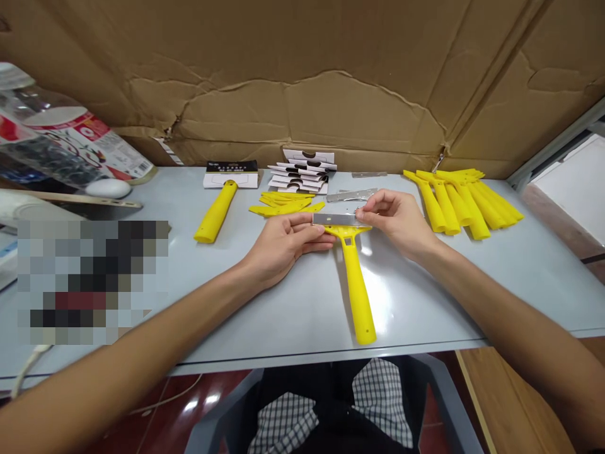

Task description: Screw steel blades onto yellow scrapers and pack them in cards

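Observation:
A yellow scraper handle (pixel 358 287) lies in front of me, its wide head away from me and its grip towards the table edge. Along the head sits a flat metal blade (pixel 336 219). My left hand (pixel 280 247) is closed on the left end of blade and head, thumb on top and fingers beneath. With thumb and forefinger, my right hand (pixel 399 221) pinches the blade's right end; anything small between those fingertips is hidden. Just behind the hands are loose metal blades (pixel 352 196) and a pile of flat yellow pieces (pixel 286 204).
Several yellow handles (pixel 466 198) are heaped at right. A scraper with a black-and-white card sleeve (pixel 230 174) lies left of the stacked card sleeves (pixel 305 170). Bottles (pixel 80 139) and a white mouse (pixel 108 188) are far left. Cardboard (pixel 302 75) walls the back.

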